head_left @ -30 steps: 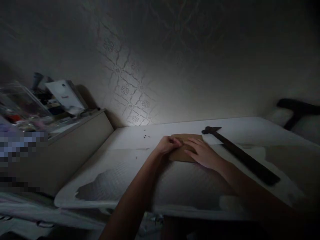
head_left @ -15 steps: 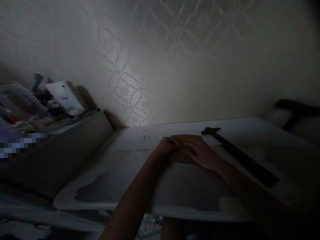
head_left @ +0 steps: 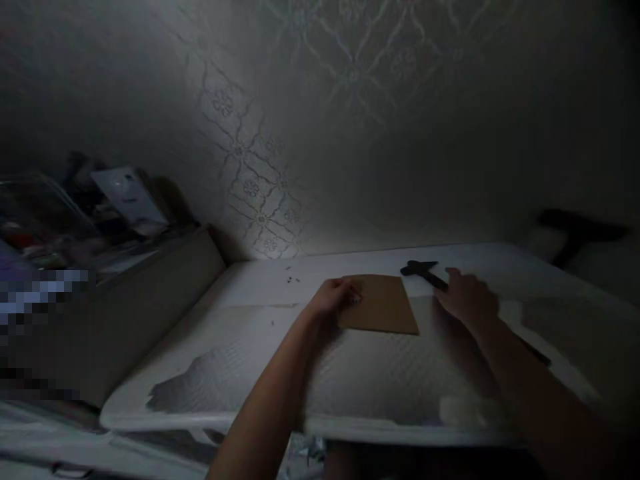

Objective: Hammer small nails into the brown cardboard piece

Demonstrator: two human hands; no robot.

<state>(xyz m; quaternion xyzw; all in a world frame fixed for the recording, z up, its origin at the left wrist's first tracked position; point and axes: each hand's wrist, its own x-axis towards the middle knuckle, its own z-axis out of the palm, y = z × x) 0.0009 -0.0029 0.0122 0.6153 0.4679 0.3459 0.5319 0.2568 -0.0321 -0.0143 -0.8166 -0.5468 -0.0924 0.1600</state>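
A flat brown board (head_left: 383, 307) lies on the white table. My left hand (head_left: 336, 295) is closed at the board's left side, its fingertips pinched over the surface on something too small to make out. To the right of the board lies a dark hammer (head_left: 423, 270), its head toward the wall and its handle running down to the right. My right hand (head_left: 469, 295) is on the hammer's handle just below the head, with the fingers curled round it and the thumb raised.
A few tiny dark pieces (head_left: 290, 280) lie on the table (head_left: 260, 283) left of the board. A cabinet (head_left: 150, 300) holding boxes and clutter stands at the left. The patterned wall is behind, and a dark object (head_left: 575, 230) is at the right.
My right hand has moved off the board to the right and taken hold of the hammer's handle. More of the board shows. My left hand remains at its left side.
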